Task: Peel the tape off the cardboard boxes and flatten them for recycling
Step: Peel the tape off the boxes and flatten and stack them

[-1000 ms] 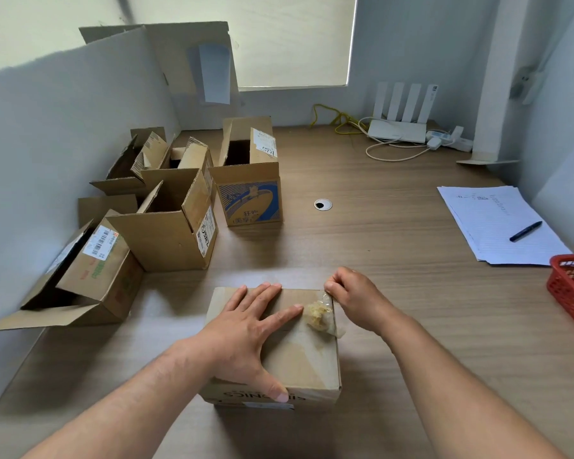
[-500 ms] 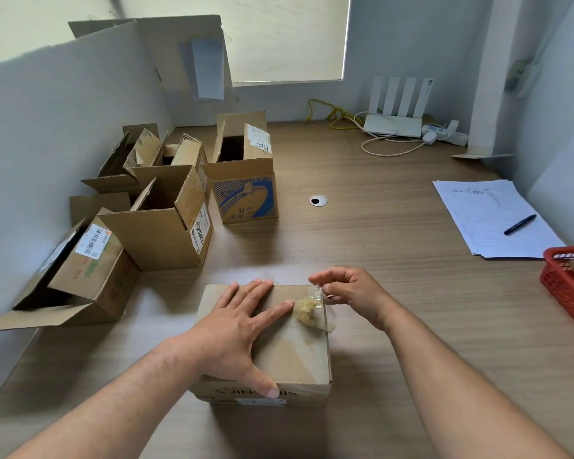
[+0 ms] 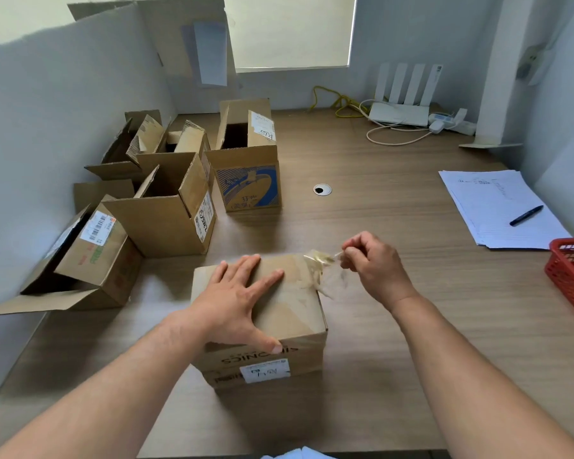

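Since the earlier frame, the right hand (image 3: 375, 266) has drawn away to the right of the closed cardboard box (image 3: 295, 313), stretching a crumpled strip of clear tape (image 3: 318, 263) off its far right corner. Its fingers curl tight, pinching the tape's free end. The left hand (image 3: 242, 303) lies flat on the box top, fingers spread, holding it down.

Peeling looks partway done: the tape seems to cling at the corner. The next move likely calls for a steady pull while the box stays pinned, then opening and flattening it.

The box sits on a wood-grain desk (image 3: 378, 342). Four open boxes (image 3: 166, 213) stand at the left by a pale partition. At the right are papers (image 3: 491, 200) with a pen (image 3: 526, 215) and a red basket (image 3: 567, 279); a white router (image 3: 400, 111) sits at the back under a blinded window.
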Demonstrator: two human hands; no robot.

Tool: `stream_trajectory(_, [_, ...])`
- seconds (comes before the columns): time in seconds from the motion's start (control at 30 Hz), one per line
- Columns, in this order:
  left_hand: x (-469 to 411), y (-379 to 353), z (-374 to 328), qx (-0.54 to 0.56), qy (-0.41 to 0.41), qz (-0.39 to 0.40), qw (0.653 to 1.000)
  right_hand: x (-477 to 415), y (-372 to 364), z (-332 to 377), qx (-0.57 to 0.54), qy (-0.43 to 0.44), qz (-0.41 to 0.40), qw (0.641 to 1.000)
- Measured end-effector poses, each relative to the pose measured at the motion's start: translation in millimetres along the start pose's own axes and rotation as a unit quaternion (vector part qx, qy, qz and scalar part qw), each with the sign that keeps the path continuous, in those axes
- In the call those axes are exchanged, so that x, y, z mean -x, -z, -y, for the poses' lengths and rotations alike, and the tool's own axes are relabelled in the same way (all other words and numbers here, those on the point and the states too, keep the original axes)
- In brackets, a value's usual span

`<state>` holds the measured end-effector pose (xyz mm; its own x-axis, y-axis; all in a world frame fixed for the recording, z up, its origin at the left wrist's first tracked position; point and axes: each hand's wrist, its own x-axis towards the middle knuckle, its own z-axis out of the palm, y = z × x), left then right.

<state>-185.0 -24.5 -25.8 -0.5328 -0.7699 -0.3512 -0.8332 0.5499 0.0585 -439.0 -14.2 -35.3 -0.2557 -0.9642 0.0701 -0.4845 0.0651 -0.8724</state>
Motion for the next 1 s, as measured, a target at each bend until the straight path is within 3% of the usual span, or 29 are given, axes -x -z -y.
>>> stream_trajectory(0.2, [0,2,-3,0.001,0.001,0.002,1.000,11,-14,14,-0.133,-0.031,0.002,0.991])
stream_trajectory(0.27, [0,1,-3,0.002,0.001,0.003,1.000,13,-21,17,-0.127,-0.040,-0.014,0.991])
stream_trajectory(0.43, [-1,0,-3,0.001,0.001,0.003,1.000,26,-22,22,0.069,0.051,0.043,0.995])
stream_trajectory(0.5, [-1,0,-3,0.001,0.000,0.001,1.000,34,-22,28,0.178,0.092,0.085,0.976])
stream_trajectory(0.6, [-1,-1,-3,-0.002,-0.002,-0.001,1.000,39,-32,30,0.286,0.145,0.080,0.944])
stream_trajectory(0.7, [1,0,-3,0.001,-0.002,0.001,1.000,38,-39,24,0.221,0.098,0.034,0.970])
stream_trajectory(0.83, [1,-1,-3,0.006,-0.005,0.002,1.000,32,-37,19,0.122,-0.050,-0.008,0.991])
stream_trajectory(1.0, [0,-2,-3,0.000,-0.002,0.003,1.000,27,-37,26,0.241,-0.084,-0.036,0.966])
